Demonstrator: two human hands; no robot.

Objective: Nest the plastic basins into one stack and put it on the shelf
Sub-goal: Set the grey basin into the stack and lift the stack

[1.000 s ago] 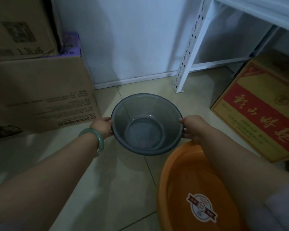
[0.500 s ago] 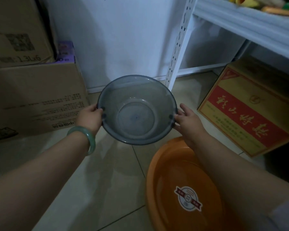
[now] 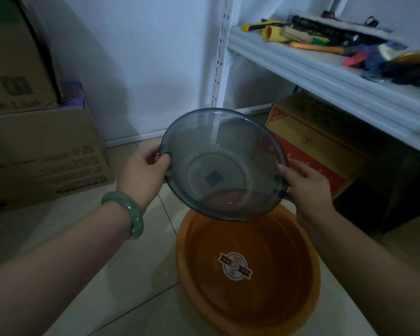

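A see-through grey plastic basin [image 3: 224, 141] hangs in the air, tilted toward me. My left hand [image 3: 141, 177] grips its left rim and my right hand [image 3: 306, 187] grips its right rim. Below it, on the tiled floor, sits a larger orange basin [image 3: 277, 299] with a round sticker inside. The grey basin's near edge overlaps the orange basin's far rim in the picture, and the two are apart. A white metal shelf [image 3: 325, 78] runs across the upper right.
Tools and brushes [image 3: 325, 42] lie scattered on the shelf board. A red and yellow carton [image 3: 310, 146] stands under the shelf. Brown cardboard boxes [image 3: 44, 151] are stacked at the left against the white wall. A perforated white shelf post [image 3: 220, 57] stands behind the grey basin.
Both hands have lifted the grey basin higher and toward the right, tilting it more toward me. The view has risen, bringing the shelf's top board and its tools into sight.
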